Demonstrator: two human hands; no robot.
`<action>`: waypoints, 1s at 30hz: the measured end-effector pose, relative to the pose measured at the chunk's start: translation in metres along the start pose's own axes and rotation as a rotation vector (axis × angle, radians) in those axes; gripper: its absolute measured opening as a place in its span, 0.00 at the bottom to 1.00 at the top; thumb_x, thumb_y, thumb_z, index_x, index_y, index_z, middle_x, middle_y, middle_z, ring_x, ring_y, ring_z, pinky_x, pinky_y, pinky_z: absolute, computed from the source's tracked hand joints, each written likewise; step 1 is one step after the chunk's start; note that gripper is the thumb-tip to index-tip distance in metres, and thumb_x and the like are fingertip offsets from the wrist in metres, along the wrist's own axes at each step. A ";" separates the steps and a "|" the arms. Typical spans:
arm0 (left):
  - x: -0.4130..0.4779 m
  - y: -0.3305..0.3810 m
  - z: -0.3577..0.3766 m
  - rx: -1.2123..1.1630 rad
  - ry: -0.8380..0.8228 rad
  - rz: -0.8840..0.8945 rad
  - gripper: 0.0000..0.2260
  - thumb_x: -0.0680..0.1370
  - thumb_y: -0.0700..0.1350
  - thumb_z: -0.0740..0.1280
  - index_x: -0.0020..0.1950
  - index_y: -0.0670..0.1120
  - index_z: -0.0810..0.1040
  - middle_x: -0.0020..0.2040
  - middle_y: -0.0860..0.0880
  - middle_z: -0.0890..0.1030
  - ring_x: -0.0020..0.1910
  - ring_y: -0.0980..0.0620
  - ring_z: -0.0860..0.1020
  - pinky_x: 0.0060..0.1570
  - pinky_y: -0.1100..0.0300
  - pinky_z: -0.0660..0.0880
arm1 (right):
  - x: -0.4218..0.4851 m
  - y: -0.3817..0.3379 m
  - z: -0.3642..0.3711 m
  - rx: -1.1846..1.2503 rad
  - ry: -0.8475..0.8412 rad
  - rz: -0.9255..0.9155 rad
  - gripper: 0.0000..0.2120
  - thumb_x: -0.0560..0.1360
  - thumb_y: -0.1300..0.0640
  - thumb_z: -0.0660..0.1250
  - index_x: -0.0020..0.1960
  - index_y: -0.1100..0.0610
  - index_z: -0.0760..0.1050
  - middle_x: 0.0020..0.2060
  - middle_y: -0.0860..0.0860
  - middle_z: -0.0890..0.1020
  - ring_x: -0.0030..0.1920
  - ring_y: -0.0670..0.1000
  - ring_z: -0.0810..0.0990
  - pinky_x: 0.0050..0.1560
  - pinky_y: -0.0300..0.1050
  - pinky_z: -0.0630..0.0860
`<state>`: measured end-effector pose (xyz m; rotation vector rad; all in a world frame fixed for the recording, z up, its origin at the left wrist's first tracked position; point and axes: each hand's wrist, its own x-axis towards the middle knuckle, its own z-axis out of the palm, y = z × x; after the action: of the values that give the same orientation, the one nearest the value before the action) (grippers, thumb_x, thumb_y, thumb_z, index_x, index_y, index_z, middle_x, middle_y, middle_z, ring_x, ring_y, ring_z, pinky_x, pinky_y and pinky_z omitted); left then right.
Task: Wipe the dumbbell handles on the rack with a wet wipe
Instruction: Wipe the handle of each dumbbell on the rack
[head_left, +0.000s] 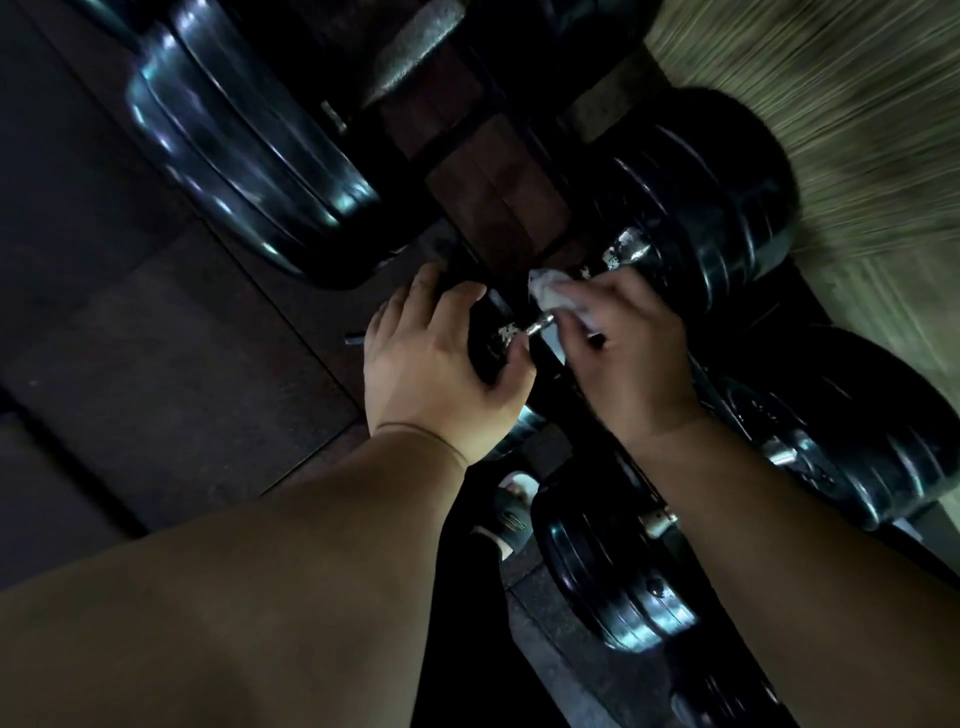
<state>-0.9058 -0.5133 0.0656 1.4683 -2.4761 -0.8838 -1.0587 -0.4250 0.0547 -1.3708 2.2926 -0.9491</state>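
Dark gym floor (156, 338) is filling the left; mid-frame, left grip (431, 364) is clasping a dumbbell (701, 223), right grip (628, 353) is pinching a wipe (545, 293) onto its handle (540, 326).

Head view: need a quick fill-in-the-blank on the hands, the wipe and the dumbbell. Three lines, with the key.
1. The hand holding the wet wipe is the ___ one.
2. The wipe is pressed on the chrome ___ of a dumbbell.
3. The left hand grips that dumbbell's near weight, which is ___ in colour.
Missing: right; handle; black.
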 end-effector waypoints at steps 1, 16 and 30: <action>0.000 0.000 0.000 0.000 0.005 0.004 0.28 0.73 0.63 0.64 0.66 0.46 0.80 0.68 0.43 0.79 0.66 0.38 0.78 0.66 0.39 0.73 | -0.001 0.000 0.001 -0.004 0.038 0.021 0.13 0.75 0.66 0.71 0.59 0.57 0.83 0.51 0.54 0.80 0.49 0.45 0.81 0.48 0.46 0.83; -0.002 0.005 -0.003 -0.009 0.014 -0.004 0.26 0.73 0.59 0.63 0.65 0.46 0.80 0.70 0.42 0.78 0.67 0.38 0.77 0.66 0.37 0.73 | -0.017 -0.027 0.025 0.221 0.398 0.545 0.05 0.75 0.59 0.73 0.50 0.57 0.85 0.44 0.49 0.86 0.46 0.43 0.85 0.46 0.36 0.81; -0.002 0.002 -0.001 -0.052 0.047 0.003 0.25 0.72 0.58 0.63 0.63 0.46 0.81 0.69 0.43 0.79 0.66 0.39 0.78 0.63 0.38 0.75 | -0.034 -0.028 0.030 0.512 0.224 0.886 0.11 0.73 0.61 0.74 0.54 0.52 0.84 0.45 0.45 0.86 0.46 0.42 0.85 0.48 0.42 0.83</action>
<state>-0.9058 -0.5109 0.0684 1.4519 -2.4025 -0.8961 -1.0065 -0.4164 0.0488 -0.0075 2.1988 -1.2404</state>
